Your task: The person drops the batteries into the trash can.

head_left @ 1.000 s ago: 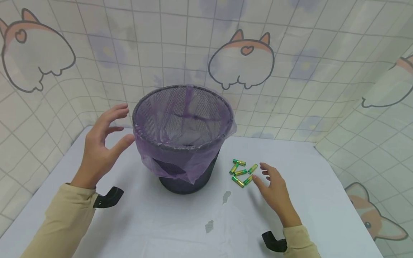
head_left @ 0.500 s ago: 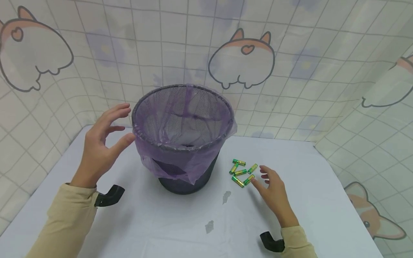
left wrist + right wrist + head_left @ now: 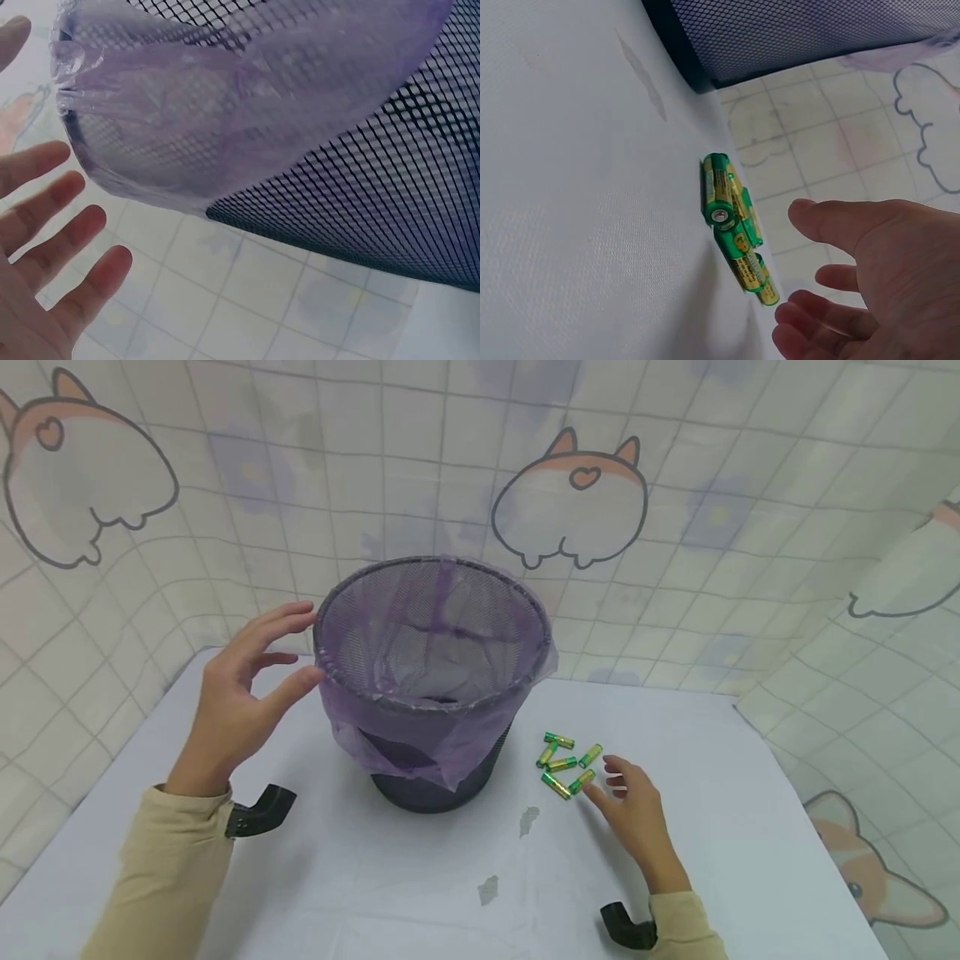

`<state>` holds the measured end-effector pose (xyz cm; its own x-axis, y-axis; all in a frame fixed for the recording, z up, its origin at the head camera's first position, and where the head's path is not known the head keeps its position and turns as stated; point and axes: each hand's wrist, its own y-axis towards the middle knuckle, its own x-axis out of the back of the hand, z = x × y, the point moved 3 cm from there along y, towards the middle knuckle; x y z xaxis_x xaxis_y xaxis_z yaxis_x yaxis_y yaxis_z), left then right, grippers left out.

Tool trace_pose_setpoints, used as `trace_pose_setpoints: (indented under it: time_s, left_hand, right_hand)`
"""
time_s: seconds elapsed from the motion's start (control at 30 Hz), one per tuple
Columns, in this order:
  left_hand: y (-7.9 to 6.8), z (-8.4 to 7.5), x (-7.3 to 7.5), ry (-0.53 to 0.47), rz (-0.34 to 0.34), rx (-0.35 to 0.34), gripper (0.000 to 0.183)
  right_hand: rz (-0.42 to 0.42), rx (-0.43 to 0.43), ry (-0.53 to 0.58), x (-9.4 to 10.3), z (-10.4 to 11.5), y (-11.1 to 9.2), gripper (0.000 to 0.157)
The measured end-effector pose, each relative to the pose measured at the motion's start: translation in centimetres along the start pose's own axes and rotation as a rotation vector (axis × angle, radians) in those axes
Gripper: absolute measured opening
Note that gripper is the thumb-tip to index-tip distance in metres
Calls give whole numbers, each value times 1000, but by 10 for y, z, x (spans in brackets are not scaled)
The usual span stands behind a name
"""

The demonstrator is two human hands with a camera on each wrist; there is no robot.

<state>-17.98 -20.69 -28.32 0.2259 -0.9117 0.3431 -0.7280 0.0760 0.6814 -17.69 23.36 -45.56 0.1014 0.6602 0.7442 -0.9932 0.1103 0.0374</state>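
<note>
A black mesh wastebasket (image 3: 431,793) stands on the table, lined with a thin purple plastic bag (image 3: 480,731) folded over its rim. Beside the basket's left rim, my left hand (image 3: 240,706) hovers with fingers spread and slightly bent, holding nothing. In the left wrist view its fingertips (image 3: 112,262) are close to the bagged rim; contact cannot be told from there. Several green and gold batteries (image 3: 561,764) lie in a loose cluster right of the basket. My right hand (image 3: 633,814) is held just right of them, thumb and fingers apart, with nothing between them.
The table (image 3: 397,893) has a white cover with two small grey patches (image 3: 488,890). A tiled-pattern curtain (image 3: 712,568) with cartoon corgis encloses the back and sides. A black wrist mount (image 3: 262,810) projects from the left sleeve, another (image 3: 628,927) from the right.
My right hand has drawn slightly down and toward me, beside the batteries. The left hand stays by the rim, now a little nearer to it. The whole head view has shifted slightly.
</note>
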Motion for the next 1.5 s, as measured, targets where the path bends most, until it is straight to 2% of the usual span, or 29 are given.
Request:
trace_pose_setpoints:
  time_s: [0.2,0.77,0.93,1.1,1.37,1.5]
  left_hand:
    - [1,3,-6,-9,-6,4,43]
    - [-4,2,-15,-44,-49,68,55]
    - [-7,3,-18,-121,-86,57,55]
    - [-7,0,-23,-183,-83,35,54]
    - [-8,0,-27,-98,-83,53,53]
    - [-9,0,-28,-94,-86,73,53]
  right_hand:
    - [-8,-21,1,-3,-5,-1,56]
    - [-26,22,-11,-8,-2,0,57]
    - [-8,10,-8,-8,-3,1,57]
    - [-8,-6,-20,-7,-3,0,58]
    - [12,7,-26,-8,-2,1,57]
    - [16,10,-35,-8,-1,2,56]
